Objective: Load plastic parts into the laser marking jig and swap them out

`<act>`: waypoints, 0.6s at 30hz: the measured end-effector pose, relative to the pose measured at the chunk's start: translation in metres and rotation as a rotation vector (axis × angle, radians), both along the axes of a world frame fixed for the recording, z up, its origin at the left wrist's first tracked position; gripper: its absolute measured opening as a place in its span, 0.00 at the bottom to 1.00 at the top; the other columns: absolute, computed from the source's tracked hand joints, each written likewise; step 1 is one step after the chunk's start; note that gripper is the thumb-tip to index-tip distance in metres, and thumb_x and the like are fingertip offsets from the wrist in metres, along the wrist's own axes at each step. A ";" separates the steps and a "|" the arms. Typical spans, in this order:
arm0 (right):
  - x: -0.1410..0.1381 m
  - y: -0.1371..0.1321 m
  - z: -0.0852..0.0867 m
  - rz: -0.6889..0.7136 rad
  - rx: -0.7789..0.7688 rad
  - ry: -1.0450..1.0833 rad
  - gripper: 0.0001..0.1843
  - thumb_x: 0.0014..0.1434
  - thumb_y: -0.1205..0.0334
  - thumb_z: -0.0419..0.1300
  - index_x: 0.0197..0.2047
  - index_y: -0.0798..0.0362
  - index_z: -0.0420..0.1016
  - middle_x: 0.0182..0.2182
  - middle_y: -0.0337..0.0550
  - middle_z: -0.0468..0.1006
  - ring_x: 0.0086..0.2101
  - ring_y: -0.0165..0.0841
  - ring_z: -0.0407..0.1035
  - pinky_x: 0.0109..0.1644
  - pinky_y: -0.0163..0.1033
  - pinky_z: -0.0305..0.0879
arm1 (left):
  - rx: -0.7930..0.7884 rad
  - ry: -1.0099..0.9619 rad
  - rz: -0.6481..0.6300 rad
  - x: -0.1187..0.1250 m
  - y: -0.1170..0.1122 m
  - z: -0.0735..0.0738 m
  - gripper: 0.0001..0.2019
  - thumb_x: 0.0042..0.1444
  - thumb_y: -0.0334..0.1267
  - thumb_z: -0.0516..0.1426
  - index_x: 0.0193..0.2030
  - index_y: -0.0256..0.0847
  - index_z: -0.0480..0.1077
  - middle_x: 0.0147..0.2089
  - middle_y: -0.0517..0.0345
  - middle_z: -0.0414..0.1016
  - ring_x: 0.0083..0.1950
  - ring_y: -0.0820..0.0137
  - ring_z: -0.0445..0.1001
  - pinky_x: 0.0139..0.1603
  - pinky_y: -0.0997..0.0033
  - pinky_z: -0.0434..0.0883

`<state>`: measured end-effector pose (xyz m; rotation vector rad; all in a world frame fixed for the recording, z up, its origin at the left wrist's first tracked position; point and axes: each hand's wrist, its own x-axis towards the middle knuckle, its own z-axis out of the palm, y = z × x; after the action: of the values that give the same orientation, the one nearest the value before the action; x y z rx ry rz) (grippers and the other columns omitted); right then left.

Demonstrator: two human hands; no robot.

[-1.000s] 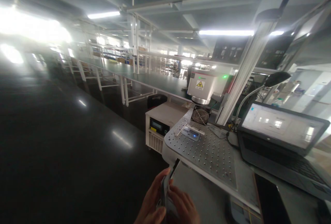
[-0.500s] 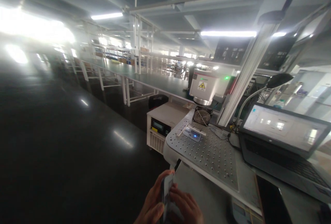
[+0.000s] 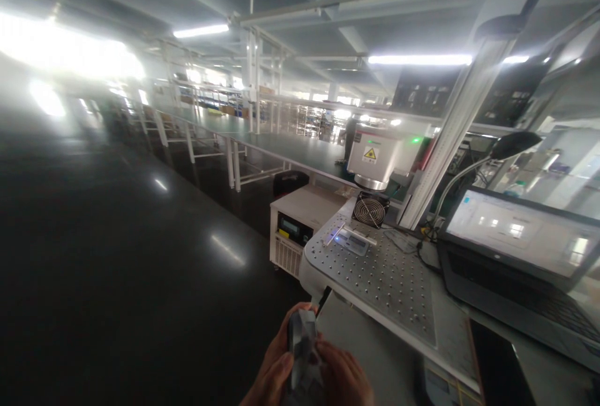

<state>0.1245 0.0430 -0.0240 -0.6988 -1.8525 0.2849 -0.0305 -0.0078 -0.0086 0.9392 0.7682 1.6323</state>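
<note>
Low in the view, the left hand [image 3: 273, 373] and the right hand [image 3: 342, 380] meet around a small grey flat object with a glossy wrapped surface [image 3: 302, 350], held upright between them just off the near edge of the grey counter [image 3: 375, 362]. The fingers of the left hand curl round the object's left side and back, clamped on it; the fingers of the right hand press against its lower right face, also closed on it. What the object is cannot be told, as it is blurred.

Beyond the hands, a perforated grey metal plate with rows of small holes [image 3: 384, 281] lies on the counter. At the plate's far end sits a small flat grey device with a faint blue light [image 3: 350, 242], and just behind that a small black round-grilled fan [image 3: 370, 210]. Above the fan hangs a white boxy machine head bearing a yellow warning triangle [image 3: 375, 159], mounted near a slanted silver aluminium column [image 3: 450, 137]. To the right, an open dark laptop with a lit screen [image 3: 515, 250] rests on the counter. To the left of the plate stands a cream-coloured cabinet unit with a dark front panel [image 3: 300, 222], on the dark glossy floor [image 3: 117, 256].
</note>
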 end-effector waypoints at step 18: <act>0.010 -0.002 -0.013 -0.266 -0.533 0.280 0.21 0.60 0.41 0.57 0.39 0.46 0.83 0.34 0.41 0.85 0.34 0.34 0.80 0.38 0.29 0.74 | 0.004 0.333 -0.155 0.000 0.010 0.009 0.42 0.49 0.66 0.56 0.68 0.49 0.57 0.59 0.47 0.66 0.56 0.54 0.66 0.51 0.57 0.68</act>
<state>0.1342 0.0415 -0.0366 -1.1915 -1.4005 0.6780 -0.0301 0.0025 0.0002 1.2607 0.8920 1.3597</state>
